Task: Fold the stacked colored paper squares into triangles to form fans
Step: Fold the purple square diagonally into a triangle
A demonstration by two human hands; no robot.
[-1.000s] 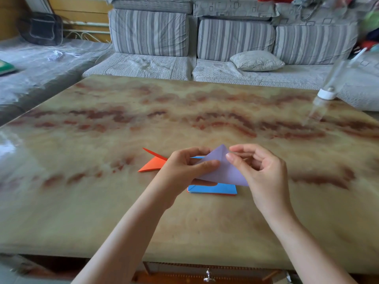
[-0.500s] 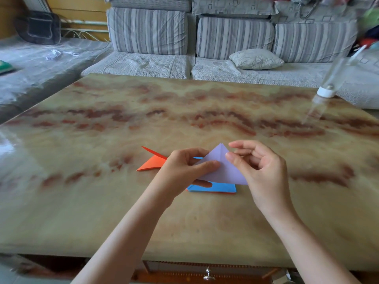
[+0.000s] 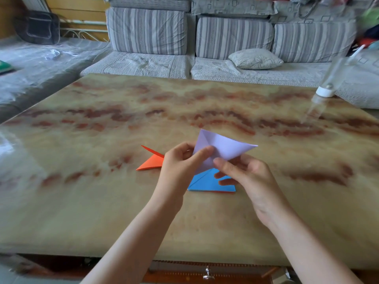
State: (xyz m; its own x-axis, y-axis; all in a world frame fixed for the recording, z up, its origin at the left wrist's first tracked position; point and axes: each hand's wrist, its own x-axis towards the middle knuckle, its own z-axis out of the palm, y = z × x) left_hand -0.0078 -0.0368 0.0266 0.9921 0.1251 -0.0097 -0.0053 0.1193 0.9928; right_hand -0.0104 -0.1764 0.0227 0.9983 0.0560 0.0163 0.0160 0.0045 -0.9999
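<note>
A lilac paper sheet, creased along a diagonal, is lifted above the marble table. My left hand pinches its left edge with the thumb on top. My right hand holds its lower edge from below, fingers curled under it. Beneath the hands lies a stack of paper squares with a blue sheet on top and a red edge showing at the bottom. A folded orange triangle rests on the table just left of my left hand, partly hidden by it.
A clear plastic bottle with a white cap stands tilted at the table's far right edge. A striped grey sofa with a loose cushion runs behind the table. A drawer knob shows under the near edge.
The lilac sheet has spread wider and its right corner now points right. My right hand has dropped from the top corner to the lower edge. The left hand keeps its pinch.
</note>
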